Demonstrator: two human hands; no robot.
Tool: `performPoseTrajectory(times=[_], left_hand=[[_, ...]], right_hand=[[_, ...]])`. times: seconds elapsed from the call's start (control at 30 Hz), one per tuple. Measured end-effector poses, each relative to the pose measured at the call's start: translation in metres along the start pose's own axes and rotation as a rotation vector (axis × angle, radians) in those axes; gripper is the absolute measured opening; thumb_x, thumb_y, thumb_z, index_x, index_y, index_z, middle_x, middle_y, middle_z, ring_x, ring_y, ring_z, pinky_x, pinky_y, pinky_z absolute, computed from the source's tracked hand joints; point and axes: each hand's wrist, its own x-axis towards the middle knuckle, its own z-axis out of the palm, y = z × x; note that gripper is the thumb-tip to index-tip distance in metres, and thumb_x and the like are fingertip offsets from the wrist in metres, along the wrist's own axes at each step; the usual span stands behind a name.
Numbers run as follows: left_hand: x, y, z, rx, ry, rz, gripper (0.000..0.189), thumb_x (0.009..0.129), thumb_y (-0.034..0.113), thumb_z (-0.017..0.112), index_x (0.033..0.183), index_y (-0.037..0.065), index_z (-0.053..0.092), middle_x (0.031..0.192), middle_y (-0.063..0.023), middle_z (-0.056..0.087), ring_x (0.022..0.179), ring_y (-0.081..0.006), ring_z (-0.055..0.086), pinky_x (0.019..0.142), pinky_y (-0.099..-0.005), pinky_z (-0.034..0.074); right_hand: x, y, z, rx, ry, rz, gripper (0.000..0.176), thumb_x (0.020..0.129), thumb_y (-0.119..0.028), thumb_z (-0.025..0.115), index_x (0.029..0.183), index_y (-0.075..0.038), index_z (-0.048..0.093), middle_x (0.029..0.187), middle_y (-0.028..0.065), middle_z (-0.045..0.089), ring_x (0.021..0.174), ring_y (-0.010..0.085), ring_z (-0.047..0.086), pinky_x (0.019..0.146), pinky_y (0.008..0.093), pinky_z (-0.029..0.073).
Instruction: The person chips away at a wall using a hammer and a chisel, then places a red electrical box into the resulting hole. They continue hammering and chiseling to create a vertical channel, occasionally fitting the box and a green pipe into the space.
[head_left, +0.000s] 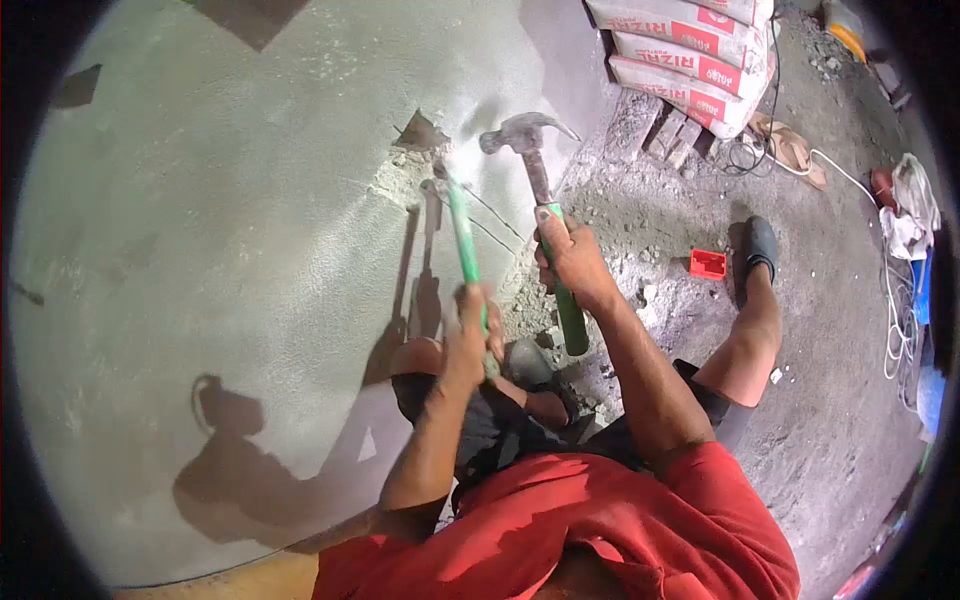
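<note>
My left hand (474, 330) is wrapped round a green rod-like tool (464, 228), whose far end meets the grey plastered wall (250, 180) beside a chipped hole (424, 134). A claw hammer (524, 134) with a green and dark handle is gripped in my right hand (574, 258), thumb along the handle. The hammer head is raised to the right of the tool's far end, apart from it. Two dark lines run across the plaster just below and right of the hole. Slight blur softens my left fingers.
Stacked cement bags (685, 60) stand at the upper right beside wooden pieces (672, 136). Rubble (640, 215) lies along the wall's foot. A small red box (708, 264) sits near my shoe (762, 244). White cable (893, 330) and a whitish bag (912, 205) lie at far right.
</note>
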Motion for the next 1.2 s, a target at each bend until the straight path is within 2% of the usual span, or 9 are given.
performPoseTrajectory(times=[0.17, 0.53, 0.73, 0.8, 0.83, 0.87, 0.97, 1.0, 1.2], left_hand=[[0.033, 0.057, 0.001, 0.079, -0.010, 0.125, 0.044, 0.099, 0.047, 0.057, 0.111, 0.004, 0.054, 0.068, 0.0015, 0.048, 0.046, -0.0073, 0.043, 0.039, -0.0239, 0.038], [0.039, 0.058, -0.005, 0.076, 0.032, 0.095, 0.042, 0.099, 0.045, 0.058, 0.111, 0.005, 0.054, 0.067, 0.0026, 0.045, 0.048, -0.0060, 0.042, 0.040, -0.0236, 0.037], [0.039, 0.062, -0.002, 0.054, 0.065, 0.101, 0.044, 0.098, 0.044, 0.059, 0.110, 0.002, 0.054, 0.067, 0.0019, 0.046, 0.047, -0.0065, 0.042, 0.039, -0.0239, 0.037], [0.041, 0.067, 0.000, 0.039, 0.072, 0.101, 0.044, 0.098, 0.043, 0.060, 0.110, 0.002, 0.054, 0.068, 0.0018, 0.046, 0.048, -0.0066, 0.042, 0.040, -0.0244, 0.037], [0.043, 0.067, 0.001, 0.029, 0.067, 0.071, 0.040, 0.099, 0.042, 0.058, 0.108, 0.004, 0.054, 0.068, 0.0011, 0.047, 0.048, -0.0080, 0.043, 0.040, -0.0255, 0.037], [0.044, 0.066, 0.001, 0.022, 0.059, 0.040, 0.036, 0.100, 0.041, 0.057, 0.107, 0.006, 0.055, 0.068, 0.0004, 0.048, 0.047, -0.0094, 0.043, 0.040, -0.0267, 0.038], [0.040, 0.058, 0.006, 0.024, 0.120, 0.030, 0.034, 0.100, 0.040, 0.056, 0.104, 0.006, 0.055, 0.068, 0.0007, 0.048, 0.047, -0.0094, 0.043, 0.040, -0.0268, 0.037], [0.037, 0.061, 0.005, 0.001, 0.119, 0.067, 0.034, 0.100, 0.041, 0.056, 0.103, 0.007, 0.054, 0.067, 0.0011, 0.047, 0.047, -0.0094, 0.043, 0.040, -0.0271, 0.036], [0.041, 0.064, -0.004, -0.119, -0.007, 0.091, 0.035, 0.100, 0.042, 0.057, 0.102, 0.007, 0.054, 0.065, 0.0032, 0.046, 0.045, -0.0063, 0.041, 0.039, -0.0246, 0.037]], right_hand=[[-0.003, -0.003, -0.012, 0.064, 0.029, -0.031, 0.043, 0.102, -0.046, 0.050, 0.093, -0.004, 0.053, 0.063, 0.0027, 0.051, 0.042, 0.0125, 0.046, 0.039, 0.0293, 0.039], [-0.007, -0.037, -0.028, 0.108, 0.114, -0.150, 0.044, 0.101, -0.045, 0.052, 0.090, -0.003, 0.055, 0.060, 0.0037, 0.053, 0.042, 0.0130, 0.050, 0.040, 0.0291, 0.040], [0.003, -0.035, 0.014, 0.091, 0.227, -0.248, 0.039, 0.102, -0.040, 0.054, 0.088, -0.003, 0.054, 0.059, 0.0041, 0.055, 0.044, 0.0130, 0.052, 0.042, 0.0298, 0.043], [0.032, 0.005, 0.049, 0.002, 0.180, -0.350, 0.040, 0.100, -0.039, 0.056, 0.092, 0.001, 0.058, 0.058, 0.0066, 0.056, 0.046, 0.0165, 0.054, 0.042, 0.0345, 0.044], [0.034, -0.001, 0.054, -0.121, 0.003, -0.196, 0.046, 0.098, -0.042, 0.055, 0.092, 0.003, 0.060, 0.060, 0.0111, 0.058, 0.050, 0.0203, 0.058, 0.047, 0.0372, 0.047], [0.042, -0.014, 0.054, -0.229, -0.186, 0.081, 0.037, 0.099, -0.036, 0.054, 0.096, 0.000, 0.062, 0.062, 0.0071, 0.055, 0.051, 0.0179, 0.057, 0.046, 0.0336, 0.047], [0.040, -0.004, 0.060, -0.424, -0.224, -0.182, 0.043, 0.098, -0.042, 0.055, 0.098, 0.000, 0.064, 0.063, 0.0072, 0.056, 0.052, 0.0170, 0.056, 0.049, 0.0325, 0.046], [0.035, 0.002, 0.062, -0.403, -0.114, -0.281, 0.054, 0.097, -0.048, 0.055, 0.096, 0.005, 0.063, 0.062, 0.0110, 0.057, 0.048, 0.0194, 0.058, 0.047, 0.0342, 0.047], [0.012, -0.033, 0.019, 0.003, 0.088, -0.136, 0.045, 0.100, -0.044, 0.057, 0.100, 0.001, 0.058, 0.058, 0.0039, 0.055, 0.047, 0.0127, 0.054, 0.043, 0.0292, 0.043]])
